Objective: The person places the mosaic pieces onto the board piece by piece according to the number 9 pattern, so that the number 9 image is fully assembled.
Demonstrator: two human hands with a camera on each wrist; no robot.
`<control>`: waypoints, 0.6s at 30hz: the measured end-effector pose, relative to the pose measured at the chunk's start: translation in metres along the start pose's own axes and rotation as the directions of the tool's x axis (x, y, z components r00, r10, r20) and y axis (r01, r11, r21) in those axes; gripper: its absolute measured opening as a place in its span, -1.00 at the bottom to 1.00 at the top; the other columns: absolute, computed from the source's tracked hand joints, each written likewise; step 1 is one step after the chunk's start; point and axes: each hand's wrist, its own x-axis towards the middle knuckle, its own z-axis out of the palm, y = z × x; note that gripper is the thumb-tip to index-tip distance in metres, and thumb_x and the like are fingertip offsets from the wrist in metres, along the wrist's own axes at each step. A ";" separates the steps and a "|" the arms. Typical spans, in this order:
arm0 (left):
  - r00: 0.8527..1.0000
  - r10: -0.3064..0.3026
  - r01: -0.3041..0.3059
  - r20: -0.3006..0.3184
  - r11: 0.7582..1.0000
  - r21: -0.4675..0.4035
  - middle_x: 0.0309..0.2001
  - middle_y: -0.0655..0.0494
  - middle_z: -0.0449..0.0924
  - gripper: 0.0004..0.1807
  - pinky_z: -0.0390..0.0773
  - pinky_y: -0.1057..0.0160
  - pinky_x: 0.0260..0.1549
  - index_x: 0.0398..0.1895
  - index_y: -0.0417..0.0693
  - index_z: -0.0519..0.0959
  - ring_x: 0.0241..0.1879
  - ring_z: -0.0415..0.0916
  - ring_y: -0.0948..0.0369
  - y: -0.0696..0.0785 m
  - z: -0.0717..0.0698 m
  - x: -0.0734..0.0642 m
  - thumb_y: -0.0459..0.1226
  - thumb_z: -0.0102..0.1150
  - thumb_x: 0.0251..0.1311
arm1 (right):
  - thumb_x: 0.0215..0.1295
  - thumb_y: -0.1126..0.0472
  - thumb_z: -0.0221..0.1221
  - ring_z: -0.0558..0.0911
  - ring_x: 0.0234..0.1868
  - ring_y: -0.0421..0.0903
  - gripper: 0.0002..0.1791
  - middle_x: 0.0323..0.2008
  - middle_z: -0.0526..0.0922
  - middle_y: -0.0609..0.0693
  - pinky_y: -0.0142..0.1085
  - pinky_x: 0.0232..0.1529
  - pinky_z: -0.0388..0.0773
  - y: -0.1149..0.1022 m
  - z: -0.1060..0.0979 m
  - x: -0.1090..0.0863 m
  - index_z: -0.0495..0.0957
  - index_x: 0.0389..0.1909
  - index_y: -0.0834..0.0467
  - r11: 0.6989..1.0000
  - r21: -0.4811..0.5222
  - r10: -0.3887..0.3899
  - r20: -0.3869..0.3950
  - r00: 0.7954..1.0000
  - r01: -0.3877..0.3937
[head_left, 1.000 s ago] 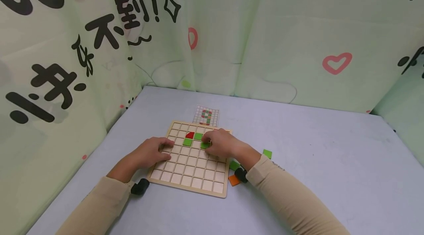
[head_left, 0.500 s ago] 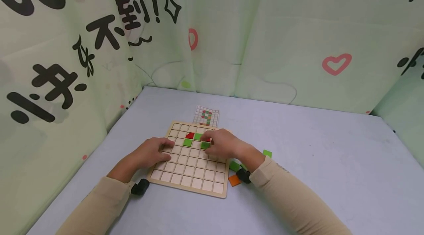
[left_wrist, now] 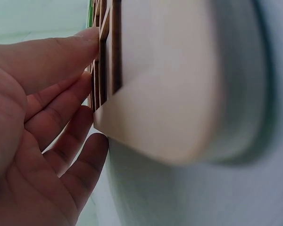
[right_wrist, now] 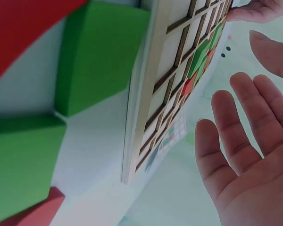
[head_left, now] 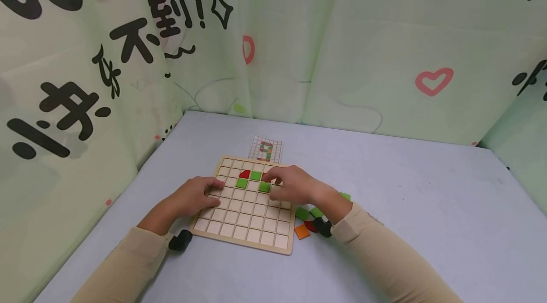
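Note:
A wooden grid board (head_left: 243, 220) lies on the table. My left hand (head_left: 194, 194) rests at its left side; in the left wrist view, the thumb (left_wrist: 87, 40) and fingertips touch the board with relaxed fingers. Over the upper right cells hovers my right hand (head_left: 295, 185), fingers parted and holding nothing. Just left of it, a green square tile (head_left: 264, 187) sits on the board, looking slightly raised in the right wrist view. Two more green tiles, one at the top (head_left: 255, 175) and one at left (head_left: 241, 183), and a red rounded tile (head_left: 245, 174) occupy cells. Another red tile is partly hidden behind the right fingers.
A printed pattern card (head_left: 266, 148) lies beyond the board's far edge. Right of the board are loose pieces: green tiles (head_left: 303, 213), an orange tile (head_left: 302, 231) and a red tile (head_left: 310, 226). Another green tile (head_left: 345, 195) is partly behind the right forearm. Curtains surround the table.
My right hand has let go of the green tile and drawn back slightly to the right, its fingers spreading. The loose red tile shows beside the orange one. The left hand stays put.

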 end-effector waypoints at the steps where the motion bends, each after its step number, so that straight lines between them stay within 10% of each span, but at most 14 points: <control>1: 1.000 -0.001 0.001 -0.001 1.000 0.000 0.32 -0.18 0.42 -0.52 0.30 -0.16 0.28 0.24 -0.13 0.56 0.38 0.25 -0.13 0.000 0.000 0.000 -0.28 0.35 0.24 | 0.26 0.21 0.27 0.55 0.08 -0.04 -0.56 0.08 0.63 -0.09 -0.20 0.04 0.52 0.000 0.000 -0.001 0.57 0.18 0.09 1.000 -0.001 -0.002 0.000 1.000 0.002; 18: 1.000 -0.010 0.010 0.001 1.000 0.003 0.33 -0.19 0.41 -0.50 0.31 -0.16 0.28 0.26 -0.13 0.54 0.38 0.25 -0.14 0.000 0.001 0.001 -0.28 0.34 0.24 | 0.25 0.23 0.31 0.51 0.16 0.03 -0.46 0.14 0.58 0.00 -0.10 0.10 0.52 0.018 -0.011 -0.032 0.50 0.27 0.11 0.998 0.010 0.060 -0.035 0.998 -0.059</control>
